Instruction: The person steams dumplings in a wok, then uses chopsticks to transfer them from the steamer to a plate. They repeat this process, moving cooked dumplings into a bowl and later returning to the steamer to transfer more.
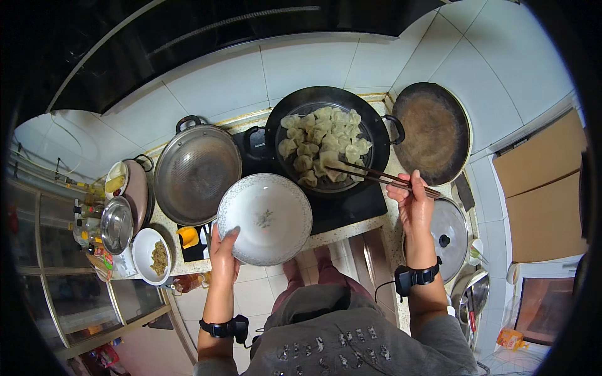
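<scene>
My left hand (225, 251) grips the rim of a white plate (264, 221) with a patterned edge, held in front of the stove and bare of food. In my right hand (414, 202) is a pair of dark chopsticks (383, 179), their tips at a dumpling (330, 162) near the front of the pan. Many pale dumplings (324, 127) lie in a black two-handled pan (336, 96) on the black cooktop (362, 211). Whether the tips pinch that dumpling I cannot tell.
A metal wok (197, 174) stands left of the pan, and a round brown-stained pan (430, 134) leans at the right. A white bowl (143, 256) holding chopped food sits at the left. A glass lid (444, 225) lies on the right counter, with a metal bowl (480, 301) nearer me.
</scene>
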`<state>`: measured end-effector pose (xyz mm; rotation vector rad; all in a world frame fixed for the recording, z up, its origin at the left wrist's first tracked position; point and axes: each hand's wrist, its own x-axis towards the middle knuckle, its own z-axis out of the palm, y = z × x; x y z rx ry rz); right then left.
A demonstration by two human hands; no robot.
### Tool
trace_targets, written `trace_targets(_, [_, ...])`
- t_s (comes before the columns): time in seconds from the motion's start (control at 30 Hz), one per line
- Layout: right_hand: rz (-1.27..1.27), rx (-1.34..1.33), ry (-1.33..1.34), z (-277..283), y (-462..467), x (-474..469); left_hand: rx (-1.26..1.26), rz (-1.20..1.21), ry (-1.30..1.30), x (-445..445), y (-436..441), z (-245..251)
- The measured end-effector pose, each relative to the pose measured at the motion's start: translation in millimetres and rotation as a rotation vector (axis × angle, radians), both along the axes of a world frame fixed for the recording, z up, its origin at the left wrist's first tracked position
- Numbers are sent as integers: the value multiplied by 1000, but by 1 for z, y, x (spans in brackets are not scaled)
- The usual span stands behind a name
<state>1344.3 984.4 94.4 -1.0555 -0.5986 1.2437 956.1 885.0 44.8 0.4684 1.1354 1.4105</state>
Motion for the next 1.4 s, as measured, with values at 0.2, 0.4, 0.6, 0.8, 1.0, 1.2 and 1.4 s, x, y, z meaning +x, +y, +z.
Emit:
trace_targets(0.2, [393, 2, -100, 33, -27, -50, -17, -67, 30, 11, 8, -5])
trace_targets(0.4, [475, 45, -124, 42, -35, -50, -1, -63, -91, 12, 3, -11])
trace_targets(0.6, [126, 106, -144, 33, -7, -24, -28, 7, -72, 1, -7, -18])
trace_targets(0.8, [171, -54, -268, -16, 7, -40, 14, 76, -49, -12, -16, -18])
trace_targets(1.0, [238, -1, -280, -49, 12, -60, 4, 124, -22, -19, -22, -18])
trace_targets(1.2, [246, -25, -263, -66, 18, -61, -27, 142, -38, -16, -25, -11])
trace_targets(1.4, [90, -152, -78, -66, 23, -42, 27, 115, -43, -13, -25, -10])
